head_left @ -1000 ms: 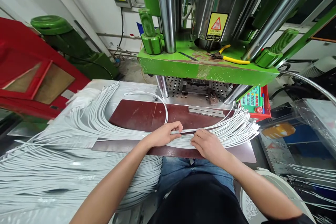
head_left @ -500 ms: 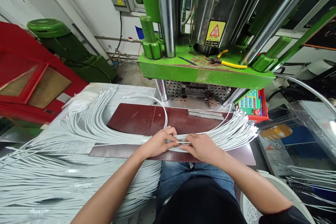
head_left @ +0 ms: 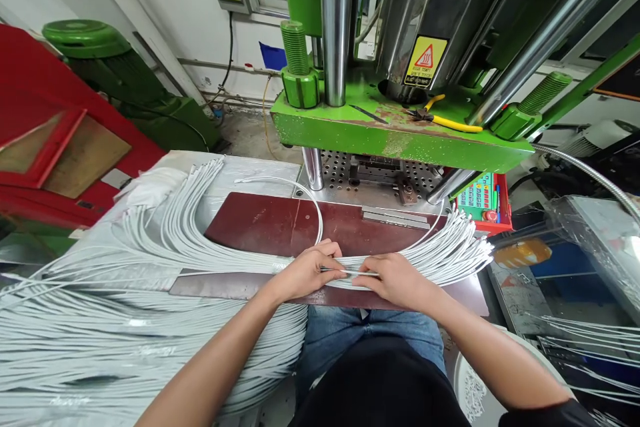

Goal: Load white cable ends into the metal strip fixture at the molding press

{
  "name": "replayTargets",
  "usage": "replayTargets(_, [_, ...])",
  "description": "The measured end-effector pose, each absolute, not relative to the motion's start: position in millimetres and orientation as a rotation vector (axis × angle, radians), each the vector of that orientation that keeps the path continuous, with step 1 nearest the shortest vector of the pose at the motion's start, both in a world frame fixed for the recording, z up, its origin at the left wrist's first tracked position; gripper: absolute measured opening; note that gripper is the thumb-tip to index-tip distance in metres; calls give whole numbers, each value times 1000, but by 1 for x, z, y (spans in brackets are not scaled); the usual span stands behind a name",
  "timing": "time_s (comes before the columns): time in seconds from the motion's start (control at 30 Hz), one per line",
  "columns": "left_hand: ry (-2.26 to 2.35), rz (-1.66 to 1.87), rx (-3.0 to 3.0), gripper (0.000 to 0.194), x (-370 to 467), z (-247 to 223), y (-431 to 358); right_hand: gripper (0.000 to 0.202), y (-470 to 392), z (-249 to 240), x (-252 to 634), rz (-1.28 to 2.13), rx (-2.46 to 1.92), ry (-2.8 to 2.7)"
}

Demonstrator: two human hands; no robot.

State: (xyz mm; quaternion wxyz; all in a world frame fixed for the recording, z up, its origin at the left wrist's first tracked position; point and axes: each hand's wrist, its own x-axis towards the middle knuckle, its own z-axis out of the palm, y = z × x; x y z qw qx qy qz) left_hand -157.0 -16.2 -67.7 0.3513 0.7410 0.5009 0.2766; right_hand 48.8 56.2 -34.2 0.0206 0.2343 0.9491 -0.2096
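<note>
Nearest, the left hand [head_left: 300, 273] and right hand [head_left: 397, 280] pinch a thin white cable [head_left: 357, 273] between thumb and fingers, hands close together. The cable lies on top of the large bundle of white cables [head_left: 150, 267] fanned across the dark red work board [head_left: 280, 227]. Farther back stands the green press machine [head_left: 395, 133]; yellow-handled pliers [head_left: 447, 121] rest on its ledge, right of centre.

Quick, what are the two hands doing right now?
Left hand: closed, pinching a white cable from the bundle.
Right hand: closed, pinching the same white cable.
</note>
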Motion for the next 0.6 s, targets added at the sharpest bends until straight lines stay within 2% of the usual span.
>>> replayTargets(0.07, [1303,711,1937,24,-157,-68,-16,38,52,-37,38,-596,755,2935])
replayTargets(0.17, [1309,700,1946,23,-157,-69,-17,33,49,-40,35,-574,760,2910])
replayTargets(0.37, [1270,738,1818,18,-160,-61,-17,26,53,-34,65,-717,808,2971])
replayTargets(0.6, [1284,855,1460,13,-160,-58,-18,15,48,-34,56,-225,968,3149])
